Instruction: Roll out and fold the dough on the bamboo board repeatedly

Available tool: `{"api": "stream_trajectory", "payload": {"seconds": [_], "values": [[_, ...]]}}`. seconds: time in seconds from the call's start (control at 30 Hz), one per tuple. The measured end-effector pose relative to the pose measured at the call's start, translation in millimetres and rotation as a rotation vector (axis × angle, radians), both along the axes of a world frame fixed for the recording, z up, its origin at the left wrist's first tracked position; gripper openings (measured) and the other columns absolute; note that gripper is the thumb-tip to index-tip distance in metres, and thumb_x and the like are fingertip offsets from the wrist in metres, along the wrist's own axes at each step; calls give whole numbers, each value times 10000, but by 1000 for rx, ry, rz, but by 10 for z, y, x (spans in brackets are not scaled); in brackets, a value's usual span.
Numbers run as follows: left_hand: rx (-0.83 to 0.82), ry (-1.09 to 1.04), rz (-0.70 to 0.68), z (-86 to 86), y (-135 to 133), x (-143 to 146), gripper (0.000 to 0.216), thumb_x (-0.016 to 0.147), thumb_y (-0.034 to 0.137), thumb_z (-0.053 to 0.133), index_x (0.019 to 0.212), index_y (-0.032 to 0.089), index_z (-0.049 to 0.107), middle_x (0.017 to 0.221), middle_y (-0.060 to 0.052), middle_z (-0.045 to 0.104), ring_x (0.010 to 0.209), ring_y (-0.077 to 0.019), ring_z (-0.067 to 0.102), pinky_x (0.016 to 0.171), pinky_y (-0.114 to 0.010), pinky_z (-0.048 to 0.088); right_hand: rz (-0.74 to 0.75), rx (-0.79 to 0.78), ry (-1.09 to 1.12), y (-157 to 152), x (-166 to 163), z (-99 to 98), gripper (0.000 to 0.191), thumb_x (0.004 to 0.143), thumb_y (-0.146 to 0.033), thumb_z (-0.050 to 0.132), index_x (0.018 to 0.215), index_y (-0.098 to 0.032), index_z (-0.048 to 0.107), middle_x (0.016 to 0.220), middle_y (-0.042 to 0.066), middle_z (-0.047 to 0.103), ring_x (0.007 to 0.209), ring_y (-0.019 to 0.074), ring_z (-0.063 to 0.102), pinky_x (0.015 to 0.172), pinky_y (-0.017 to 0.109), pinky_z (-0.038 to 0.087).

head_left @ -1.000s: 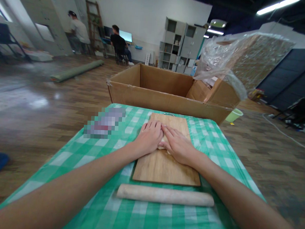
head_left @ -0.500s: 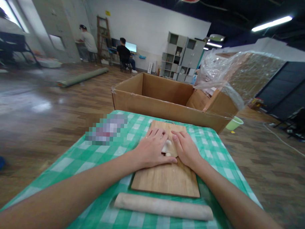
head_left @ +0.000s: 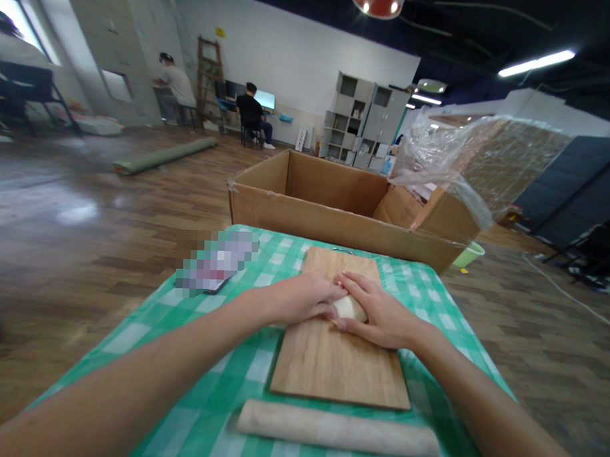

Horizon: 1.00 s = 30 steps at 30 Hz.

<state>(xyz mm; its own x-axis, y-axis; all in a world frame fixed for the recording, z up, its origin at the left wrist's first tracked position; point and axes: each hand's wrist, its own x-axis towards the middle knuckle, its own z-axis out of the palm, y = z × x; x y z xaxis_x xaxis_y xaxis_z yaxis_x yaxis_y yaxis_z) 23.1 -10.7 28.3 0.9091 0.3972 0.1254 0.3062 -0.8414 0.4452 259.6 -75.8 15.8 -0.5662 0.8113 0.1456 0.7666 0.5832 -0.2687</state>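
A pale lump of dough [head_left: 351,307] lies on a wooden cutting board [head_left: 338,356] on the green checked tablecloth [head_left: 213,398]. My left hand [head_left: 302,298] presses against the dough's left side, fingers curled over it. Cupped round the dough's right side is my right hand [head_left: 379,314], its fingers bent over the top. Both hands meet above the lump, which shows only between them. A wooden rolling pin [head_left: 338,437] lies across the table in front of the board, touched by neither hand.
A large open cardboard box [head_left: 336,209] stands just beyond the table's far edge, with crumpled clear plastic [head_left: 468,154] over its right side. A blurred flat object [head_left: 216,262] lies left of the board. Two people are at desks far back left. A rolled mat lies on the wooden floor.
My hands have gone from lying flat over the dough to cupping it from both sides, drawing slightly nearer on the board. The view has tilted a little.
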Motion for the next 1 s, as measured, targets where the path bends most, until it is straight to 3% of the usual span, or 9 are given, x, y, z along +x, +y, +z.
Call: {"api": "stream_trajectory", "payload": {"seconds": [0.1,0.2,0.37,0.47,0.6,0.77,0.9,1.0], "values": [[-39,-90,-25,-49,8,2,274,960,182,528,1142,252,721,1226,-73,750,1092,-260,715,951,-353,522,-121,59,-64,-39,-70,-91,749,1034,-616,417,1641,-199,282,1670,157,328,1534,383,290,1220,629,274],[-69,-171,-36,-134,-29,38,385,975,152,456,1256,282,685,1416,-52,660,1330,-239,599,1141,-389,424,-129,51,-42,-72,-105,-167,705,1078,-547,322,1660,-168,200,1706,151,228,1585,343,151,1252,606,229],[-11,-177,31,-299,-106,32,488,989,159,407,1441,265,558,1566,-61,522,1496,-203,419,1245,-423,308,-109,34,25,-93,-142,-151,660,1087,-494,323,1633,-129,267,1653,191,350,1541,300,312,1246,532,310],[55,-151,146,-345,-204,8,474,1001,167,365,1443,201,535,1562,-103,521,1463,-206,466,1226,-430,348,-170,76,-10,-128,-223,-123,617,1091,-477,308,1588,-116,367,1610,197,423,1504,300,385,1229,515,348],[104,-176,262,-321,-356,-13,352,1031,213,359,1184,199,675,1273,-96,725,1198,-236,671,1042,-382,512,-277,135,-69,-215,-298,-168,614,1098,-453,277,1561,-73,409,1582,219,455,1512,320,364,1219,511,359],[121,-124,228,-268,-372,-26,289,1021,232,409,1009,222,698,1073,-65,759,984,-229,710,889,-326,535,-222,46,-32,-251,-216,-253,703,1091,-524,240,1618,-61,298,1692,178,253,1591,323,119,1285,527,209],[154,-17,264,-151,-345,28,227,977,240,489,916,208,705,992,-73,763,896,-231,701,860,-338,530,-155,-22,1,-178,-166,-204,698,1078,-533,299,1611,-83,324,1685,181,269,1592,304,130,1295,528,151],[89,-6,292,-12,-474,-18,249,993,293,490,951,205,719,993,-71,770,883,-223,705,868,-339,532,-195,-102,127,-296,-107,-56,721,1064,-564,331,1609,-92,314,1679,195,284,1579,300,197,1283,519,195]]}}
